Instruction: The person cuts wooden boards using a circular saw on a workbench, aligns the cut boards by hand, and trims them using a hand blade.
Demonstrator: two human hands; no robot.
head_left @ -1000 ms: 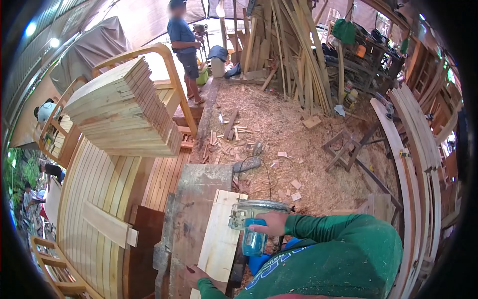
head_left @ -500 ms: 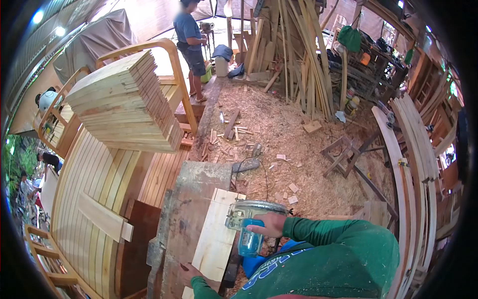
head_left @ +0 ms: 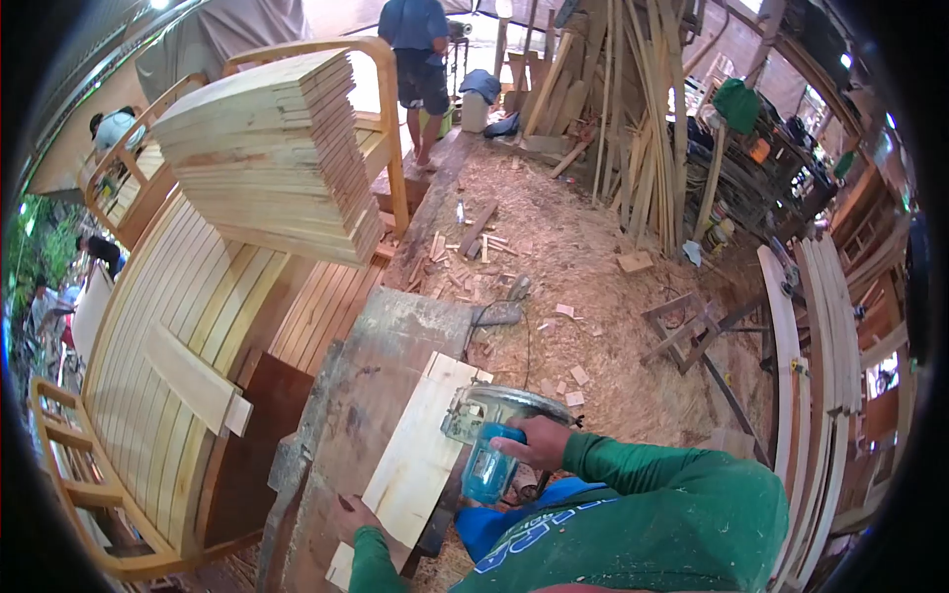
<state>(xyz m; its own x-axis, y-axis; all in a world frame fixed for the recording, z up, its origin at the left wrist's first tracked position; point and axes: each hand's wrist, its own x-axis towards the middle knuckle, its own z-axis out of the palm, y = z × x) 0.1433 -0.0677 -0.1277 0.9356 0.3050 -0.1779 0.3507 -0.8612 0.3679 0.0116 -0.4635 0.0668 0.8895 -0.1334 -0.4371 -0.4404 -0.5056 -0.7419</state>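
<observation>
My right hand (head_left: 539,442) is wrapped around the handle of a circular saw (head_left: 486,472) with a blue-green body. The saw's metal base and guard rest over the right edge of a pale wooden board (head_left: 415,450), near its far end. My left hand (head_left: 360,521) holds the near part of the same board at its left edge, with the fingertips partly hidden. The board lies on a worn, stained workbench (head_left: 400,331). The saw's blade is hidden from view.
On the left, a large slatted wooden piece (head_left: 188,296) carries a tall stack of boards (head_left: 262,158). Sawdust and offcuts (head_left: 563,296) cover the floor. Long planks (head_left: 806,336) stand at the right. A person (head_left: 415,69) stands at the back, and a cord trails beyond the saw.
The whole view has shifted, so the background sits higher and slightly to the right. The person at the back has turned away. Both hands keep their places on saw and board.
</observation>
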